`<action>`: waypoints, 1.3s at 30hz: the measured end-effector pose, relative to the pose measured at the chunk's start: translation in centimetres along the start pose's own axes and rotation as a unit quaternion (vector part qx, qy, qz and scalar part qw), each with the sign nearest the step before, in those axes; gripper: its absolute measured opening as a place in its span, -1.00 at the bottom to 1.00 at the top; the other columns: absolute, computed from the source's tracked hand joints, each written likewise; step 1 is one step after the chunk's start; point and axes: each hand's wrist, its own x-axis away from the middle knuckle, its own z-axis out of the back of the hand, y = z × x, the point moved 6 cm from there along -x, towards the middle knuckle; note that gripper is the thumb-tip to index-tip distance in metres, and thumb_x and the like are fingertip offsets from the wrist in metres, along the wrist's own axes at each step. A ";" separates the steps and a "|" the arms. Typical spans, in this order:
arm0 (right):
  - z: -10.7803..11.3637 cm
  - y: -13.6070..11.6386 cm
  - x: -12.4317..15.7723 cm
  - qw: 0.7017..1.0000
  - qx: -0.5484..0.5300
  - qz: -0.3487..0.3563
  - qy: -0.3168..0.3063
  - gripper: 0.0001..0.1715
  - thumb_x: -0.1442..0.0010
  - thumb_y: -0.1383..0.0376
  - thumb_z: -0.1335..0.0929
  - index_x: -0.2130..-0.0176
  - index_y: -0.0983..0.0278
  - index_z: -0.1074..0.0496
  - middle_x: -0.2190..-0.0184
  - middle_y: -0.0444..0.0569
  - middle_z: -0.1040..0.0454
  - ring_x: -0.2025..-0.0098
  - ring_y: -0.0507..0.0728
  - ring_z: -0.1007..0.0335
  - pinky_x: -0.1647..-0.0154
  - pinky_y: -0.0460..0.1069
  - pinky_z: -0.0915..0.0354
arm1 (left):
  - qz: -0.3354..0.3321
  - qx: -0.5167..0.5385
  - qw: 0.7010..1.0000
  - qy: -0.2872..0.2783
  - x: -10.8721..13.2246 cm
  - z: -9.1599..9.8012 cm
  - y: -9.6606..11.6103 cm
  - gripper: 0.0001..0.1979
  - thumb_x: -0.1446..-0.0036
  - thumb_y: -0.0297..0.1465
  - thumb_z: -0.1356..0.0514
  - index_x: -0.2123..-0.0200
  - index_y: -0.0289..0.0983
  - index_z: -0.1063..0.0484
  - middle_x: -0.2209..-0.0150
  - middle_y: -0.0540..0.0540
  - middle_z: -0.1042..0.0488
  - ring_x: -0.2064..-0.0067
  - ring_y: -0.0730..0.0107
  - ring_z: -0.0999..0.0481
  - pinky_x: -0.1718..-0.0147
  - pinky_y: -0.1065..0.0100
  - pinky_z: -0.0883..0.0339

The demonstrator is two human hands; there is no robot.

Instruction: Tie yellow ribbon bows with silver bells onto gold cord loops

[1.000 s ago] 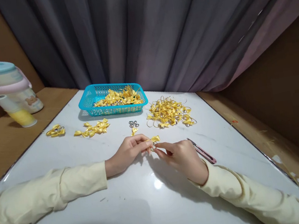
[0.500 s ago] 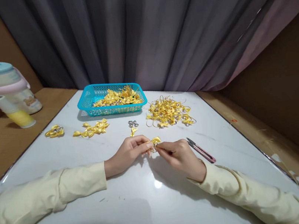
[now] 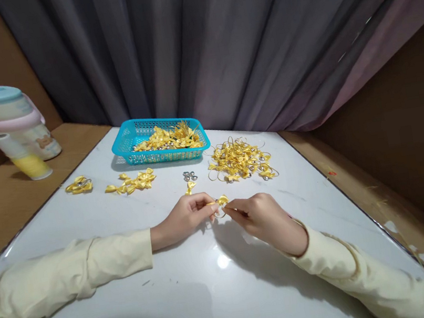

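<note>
Over the middle of the white table, my left hand [image 3: 193, 214] pinches a yellow ribbon bow [image 3: 223, 200] between thumb and fingers. A thin gold cord loop hangs under the bow. My right hand [image 3: 267, 220] is closed in a pinch at the bow's right side, on what looks like the cord; the fingertips hide the exact spot. Just beyond my left hand lie a loose yellow bow [image 3: 190, 187] and several small silver bells [image 3: 189, 175]. The thread snips seen earlier are now hidden behind my right hand.
A blue basket [image 3: 118, 147] of yellow bows stands at the back. Right of it lies a heap of corded bows [image 3: 238, 159]. More ribbon bows [image 3: 135, 181] and a small bundle [image 3: 79, 185] are leftward. A tumbler [image 3: 1, 110] and thread spool [image 3: 23, 158] stand at far left.
My right hand has shifted slightly right and turned, now covering the thread snips. Its fingertips are a little farther from my left hand, and more of the bow and loop shows.
</note>
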 end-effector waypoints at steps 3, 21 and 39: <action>1.3 0.1 -0.2 1.000 -0.027 0.004 -0.007 -0.84 -0.16 0.31 -0.26 0.40 0.28 -0.41 0.71 -0.18 -0.26 0.67 -0.05 -0.04 0.58 -0.14 0.02 | -0.001 -0.005 1.000 -0.003 0.1 -0.2 -0.1 -0.80 -0.10 -0.32 -0.11 0.49 -0.32 -0.34 0.53 0.01 -0.35 0.45 0.49 -0.32 0.42 0.42 -0.21; -0.1 -1.4 -0.2 0.976 -0.109 0.190 0.020 -0.64 -0.18 0.49 -0.14 0.04 0.29 0.06 0.58 -0.22 -0.21 0.55 0.01 -0.10 0.44 -0.10 -0.16 | 0.007 -0.022 0.999 -0.042 0.1 -0.8 -0.6 -0.90 -0.02 -0.46 -0.09 0.51 -0.32 -0.32 0.54 0.04 -0.31 0.46 0.50 -0.29 0.43 0.43 -0.17; 7.1 -1.7 2.2 0.933 -0.194 0.168 0.253 -0.53 -0.12 0.50 -0.30 0.09 0.11 -0.04 0.61 -0.24 -0.24 0.57 0.03 -0.21 0.49 -0.02 -0.23 | 0.036 -0.037 0.998 -0.047 0.0 -0.9 -0.7 -0.87 -0.02 -0.44 -0.12 0.53 -0.34 -0.35 0.57 0.03 -0.31 0.48 0.51 -0.27 0.46 0.45 -0.14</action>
